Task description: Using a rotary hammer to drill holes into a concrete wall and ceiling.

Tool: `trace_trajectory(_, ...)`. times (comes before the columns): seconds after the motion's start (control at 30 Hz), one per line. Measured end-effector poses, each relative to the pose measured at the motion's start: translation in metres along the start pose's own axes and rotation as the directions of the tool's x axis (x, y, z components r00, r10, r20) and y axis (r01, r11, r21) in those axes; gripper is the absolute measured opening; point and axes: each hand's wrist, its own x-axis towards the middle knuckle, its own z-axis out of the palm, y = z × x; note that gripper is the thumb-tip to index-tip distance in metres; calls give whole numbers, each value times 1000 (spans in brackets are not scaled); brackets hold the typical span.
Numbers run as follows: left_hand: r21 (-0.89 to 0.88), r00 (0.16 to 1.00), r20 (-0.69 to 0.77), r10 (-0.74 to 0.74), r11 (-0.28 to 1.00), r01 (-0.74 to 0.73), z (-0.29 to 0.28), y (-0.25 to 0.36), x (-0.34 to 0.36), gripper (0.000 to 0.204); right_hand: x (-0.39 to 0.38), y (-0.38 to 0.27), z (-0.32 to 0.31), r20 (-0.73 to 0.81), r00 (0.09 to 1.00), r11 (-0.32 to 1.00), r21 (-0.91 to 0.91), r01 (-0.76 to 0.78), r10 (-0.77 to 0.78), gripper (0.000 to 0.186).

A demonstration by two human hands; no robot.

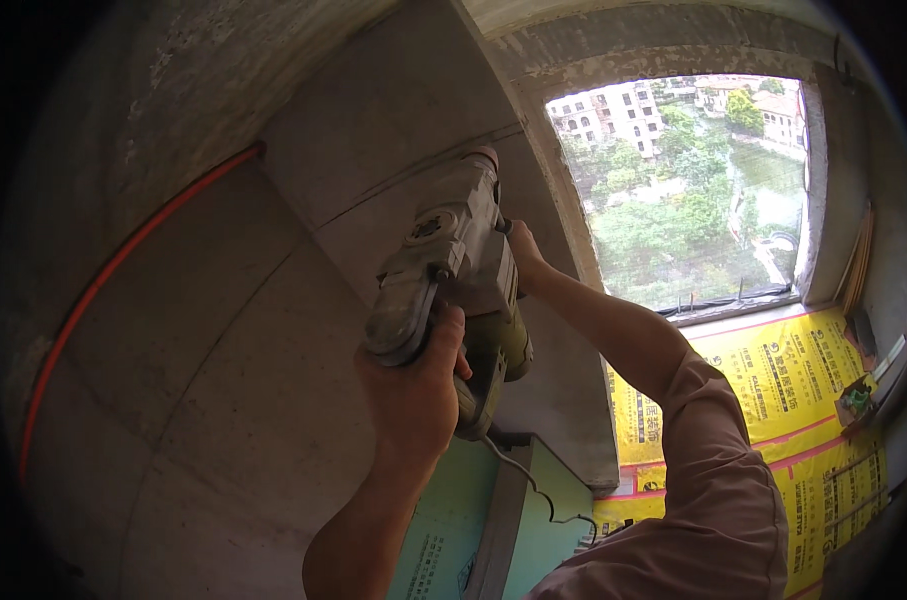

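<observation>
A big dusty grey rotary hammer [458, 250] with an olive-green lower housing is raised in front of me. Its nose, with a reddish ring, points up at the grey concrete surface; a bit is not visible, so contact cannot be told. My left hand [418, 365] is closed round the rear handle, thumb on its near side. Farther forward, my right hand [523, 258] grips the dark side handle near the nose, its fingers partly hidden behind the body. From the tool's lower end a thin cord [533, 485] hangs down toward the right.
An orange-red pipe [123, 245] curves along the concrete on the left. A window [683, 190] shows trees and buildings at right. Yellow printed sheeting [763, 390] covers surfaces below it. Pale green boards [453, 530] stand below the tool. Thin strips [858, 260] lean at far right.
</observation>
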Motion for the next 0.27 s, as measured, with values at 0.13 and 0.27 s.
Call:
trace_trajectory(0.13, 0, 1000, 10, -12, 1000, 12, 5, 5, 0, 13, -5, -13, 1, 8, 999, 998, 27, -49, 49, 44)
trace_trajectory(0.27, -10, 1000, 16, 12, 1000, -12, 9, 8, 3, 13, -55, -96, 16, -159, 985, 933, -338, -125, 74, 38)
